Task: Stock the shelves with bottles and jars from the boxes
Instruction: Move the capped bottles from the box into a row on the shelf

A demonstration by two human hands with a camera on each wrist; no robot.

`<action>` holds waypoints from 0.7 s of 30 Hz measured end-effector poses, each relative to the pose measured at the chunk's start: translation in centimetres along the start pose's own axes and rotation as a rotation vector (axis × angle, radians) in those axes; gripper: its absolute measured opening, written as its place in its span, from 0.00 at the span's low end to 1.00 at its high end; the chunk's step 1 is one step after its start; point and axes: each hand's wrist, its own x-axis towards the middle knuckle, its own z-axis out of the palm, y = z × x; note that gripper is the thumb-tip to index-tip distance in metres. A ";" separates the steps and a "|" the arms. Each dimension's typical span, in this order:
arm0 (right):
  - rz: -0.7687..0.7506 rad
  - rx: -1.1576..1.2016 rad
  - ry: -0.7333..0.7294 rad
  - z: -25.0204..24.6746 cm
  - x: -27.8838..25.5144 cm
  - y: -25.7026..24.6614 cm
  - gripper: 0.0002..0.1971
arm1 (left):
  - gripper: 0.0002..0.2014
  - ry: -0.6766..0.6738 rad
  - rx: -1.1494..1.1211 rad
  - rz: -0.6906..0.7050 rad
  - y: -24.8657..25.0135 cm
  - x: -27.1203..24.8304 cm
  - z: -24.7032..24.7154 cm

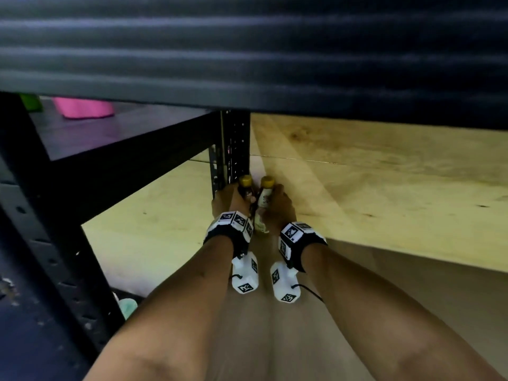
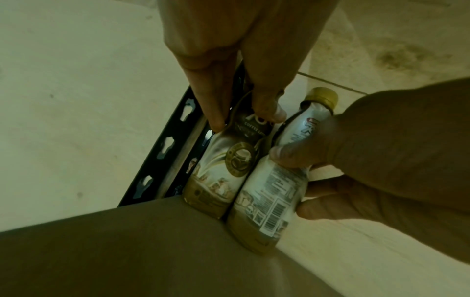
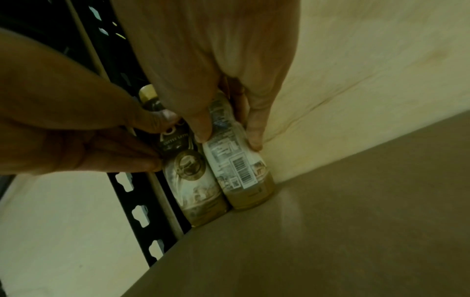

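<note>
Two small coffee bottles with gold caps stand side by side, touching, on the brown shelf board (image 1: pixel 270 339) in its back left corner. My left hand (image 1: pixel 236 196) grips the dark-labelled left bottle (image 1: pixel 245 185) by its upper body, right against the black slotted post (image 1: pixel 236 144). In the left wrist view its fingertips (image 2: pixel 216 122) pinch that bottle (image 2: pixel 223 166). My right hand (image 1: pixel 277 204) grips the white-labelled right bottle (image 1: pixel 265 200). Its barcode side (image 3: pixel 241 174) faces the right wrist camera, beside the left bottle (image 3: pixel 193 180). The bottle bases are hidden in the head view.
A dark upper shelf (image 1: pixel 247 50) hangs low over my arms. Pale plywood (image 1: pixel 384 174) backs the shelf. To the left, a neighbouring black shelf (image 1: pixel 123 149) carries a pink container (image 1: pixel 82 108) and a green one (image 1: pixel 30 101). A teal object (image 1: pixel 127 306) lies lower left.
</note>
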 end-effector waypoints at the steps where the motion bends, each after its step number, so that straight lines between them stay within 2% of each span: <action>1: 0.008 0.008 0.004 0.1 0.0 0.0 0.31 | 0.05 0.000 0.009 -0.008 -0.1 0.2 0.3; 3: 0.015 0.033 0.010 0.2 -0.1 0.3 0.29 | 0.06 -0.030 -0.016 -0.003 -0.2 0.1 0.8; 5: 0.006 0.087 -0.024 -0.2 -0.5 0.8 0.29 | 0.11 -0.074 -0.060 -0.016 -0.6 0.2 1.0; 6: -0.004 0.135 -0.048 -0.7 -0.8 1.2 0.30 | 0.14 -0.098 -0.005 0.005 -0.8 0.0 1.0; 8: 0.003 0.237 -0.073 -2.1 -1.9 2.1 0.34 | 0.28 -0.111 0.089 0.038 -1.6 -0.5 0.9; 9: 0.007 0.252 -0.081 -2.8 -2.6 2.6 0.35 | 0.30 -0.132 0.122 0.019 -1.2 -1.3 0.6; 11: -0.017 0.146 -0.105 -4.6 -4.3 3.3 0.34 | 0.18 -0.181 0.177 -0.056 -0.4 -3.2 0.0; 12: -0.034 0.052 -0.119 -5.7 -5.2 3.8 0.32 | 0.14 -0.194 0.210 -0.049 0.5 -4.4 -0.3; 14: -0.087 -0.149 -0.177 -8.2 -7.6 4.8 0.29 | 0.14 -0.251 0.278 -0.038 1.8 -6.9 -0.4; 16: -0.130 -0.326 -0.255 -10.8 -10.2 6.0 0.28 | 0.15 -0.357 0.339 0.054 3.3 -9.8 -0.1; 18: -0.134 -0.426 -0.297 -13.2 -13.0 7.5 0.26 | 0.13 -0.448 0.398 0.118 4.7 -12.3 0.8; 21: -0.074 -0.472 -0.334 -16.6 -18.0 10.0 0.24 | 0.16 -0.531 0.453 0.220 7.3 -17.0 2.6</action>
